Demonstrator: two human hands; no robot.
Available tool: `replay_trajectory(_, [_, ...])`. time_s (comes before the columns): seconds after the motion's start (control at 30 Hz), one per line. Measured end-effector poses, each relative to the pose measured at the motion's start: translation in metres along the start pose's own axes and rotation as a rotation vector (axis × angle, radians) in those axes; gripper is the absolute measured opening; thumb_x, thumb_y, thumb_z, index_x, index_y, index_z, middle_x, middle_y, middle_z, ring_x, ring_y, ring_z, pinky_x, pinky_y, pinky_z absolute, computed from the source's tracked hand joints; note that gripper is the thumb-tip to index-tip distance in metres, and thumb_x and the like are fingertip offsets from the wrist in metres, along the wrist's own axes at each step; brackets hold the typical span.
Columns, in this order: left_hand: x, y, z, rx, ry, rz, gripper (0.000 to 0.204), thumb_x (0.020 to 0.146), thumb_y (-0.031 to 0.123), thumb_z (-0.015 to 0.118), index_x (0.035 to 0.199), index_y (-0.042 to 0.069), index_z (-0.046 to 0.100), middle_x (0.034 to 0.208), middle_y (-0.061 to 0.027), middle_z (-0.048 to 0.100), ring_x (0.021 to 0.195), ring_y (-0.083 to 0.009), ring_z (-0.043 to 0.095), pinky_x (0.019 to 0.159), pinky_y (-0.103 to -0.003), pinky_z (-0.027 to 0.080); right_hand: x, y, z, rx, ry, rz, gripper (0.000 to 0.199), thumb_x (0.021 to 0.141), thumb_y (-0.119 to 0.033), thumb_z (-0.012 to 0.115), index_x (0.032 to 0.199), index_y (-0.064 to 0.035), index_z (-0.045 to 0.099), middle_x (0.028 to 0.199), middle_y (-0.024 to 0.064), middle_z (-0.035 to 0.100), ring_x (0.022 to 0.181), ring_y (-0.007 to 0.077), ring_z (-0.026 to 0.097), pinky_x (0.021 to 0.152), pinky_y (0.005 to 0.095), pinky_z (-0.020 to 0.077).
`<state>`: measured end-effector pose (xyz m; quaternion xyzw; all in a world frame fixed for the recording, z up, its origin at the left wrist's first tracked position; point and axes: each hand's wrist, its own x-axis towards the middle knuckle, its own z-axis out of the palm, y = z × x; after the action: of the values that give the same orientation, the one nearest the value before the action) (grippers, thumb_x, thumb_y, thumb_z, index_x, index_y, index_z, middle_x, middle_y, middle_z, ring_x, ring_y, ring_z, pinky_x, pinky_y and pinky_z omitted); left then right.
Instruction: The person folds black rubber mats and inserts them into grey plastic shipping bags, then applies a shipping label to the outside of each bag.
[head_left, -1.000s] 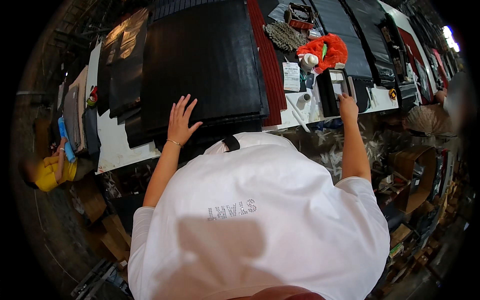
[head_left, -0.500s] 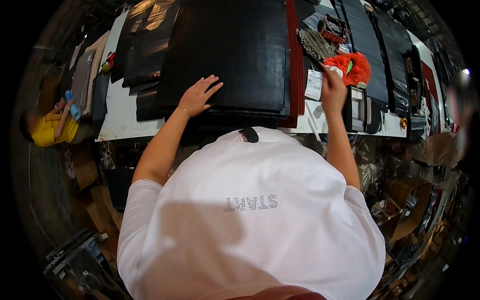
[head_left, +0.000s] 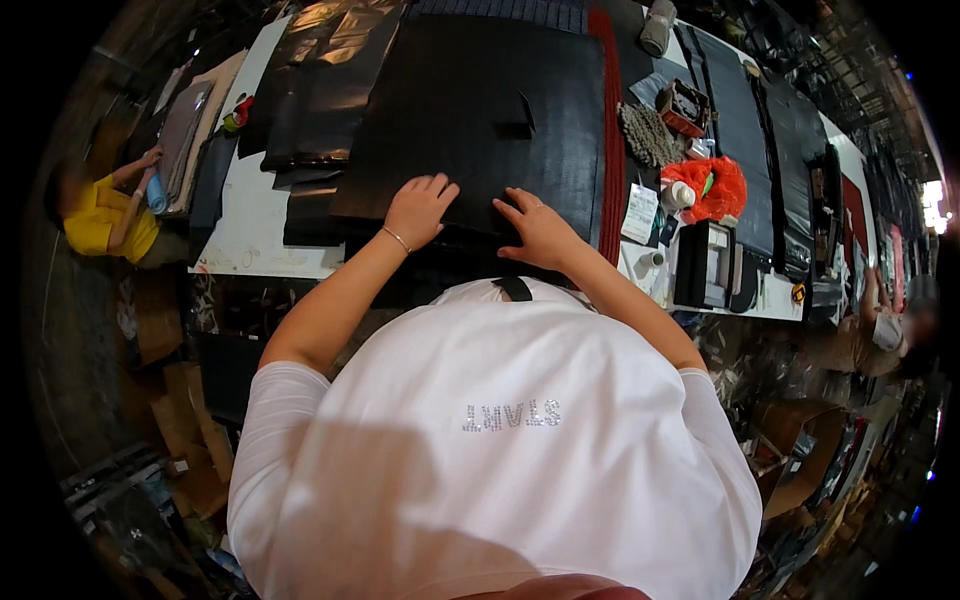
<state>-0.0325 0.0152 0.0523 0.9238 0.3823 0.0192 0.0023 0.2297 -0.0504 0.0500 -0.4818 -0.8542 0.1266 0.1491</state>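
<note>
A broad, smooth black sheet (head_left: 455,110) lies on top of a stack in front of me. My left hand (head_left: 422,208) rests on it near its front edge, fingers stretched out. To the right of it, my right hand (head_left: 537,232) lies at the same edge with fingers and thumb spread; neither hand grips anything. Farther in on the sheet is a small black piece (head_left: 518,122), partly raised; its kind is too dark to make out. Dark red ribbed material (head_left: 608,150) borders the stack on the right.
Right of the stack are a grey knobbly mat piece (head_left: 648,135), a red plastic bag (head_left: 720,190), a white roll (head_left: 677,195), a printed label sheet (head_left: 640,213) and a black box (head_left: 703,265). Glossy dark sheets (head_left: 320,105) lie left. A person in yellow (head_left: 105,220) works far left.
My right hand has come left from beside the red bag onto the black sheet. The small black piece now shows on the sheet. My left hand stays on the sheet.
</note>
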Motion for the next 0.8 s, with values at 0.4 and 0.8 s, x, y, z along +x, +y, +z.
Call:
replay_trajectory(0.4, [-0.006, -0.001, -0.179, -0.16, -0.004, 0.073, 0.031, 0.084, 0.021, 0.073, 0.114, 0.013, 0.066, 0.102, -0.008, 0.067, 0.09, -0.0291, 0.067, 0.079, -0.039, 0.055, 0.054, -0.042, -0.194, 0.086, -0.404, -0.09, 0.029, 0.088, -0.023, 0.07, 0.11, -0.0038, 0.071, 0.084, 0.0216, 0.07, 0.086, 0.0391, 0.069, 0.079, 0.047, 0.054])
replay_trajectory(0.8, [0.018, 0.002, -0.025, -0.09, 0.066, 0.027, 0.094, 0.082, 0.043, 0.076, 0.159, 0.017, 0.029, 0.165, -0.0083, 0.028, 0.152, -0.0252, 0.025, 0.125, -0.05, 0.015, 0.181, 0.158, -0.046, -0.21, -0.188, 0.277, 0.044, 0.081, -0.026, 0.079, 0.121, -0.0088, 0.071, 0.155, 0.0084, 0.042, 0.137, 0.0301, 0.047, 0.108, 0.0438, 0.0457])
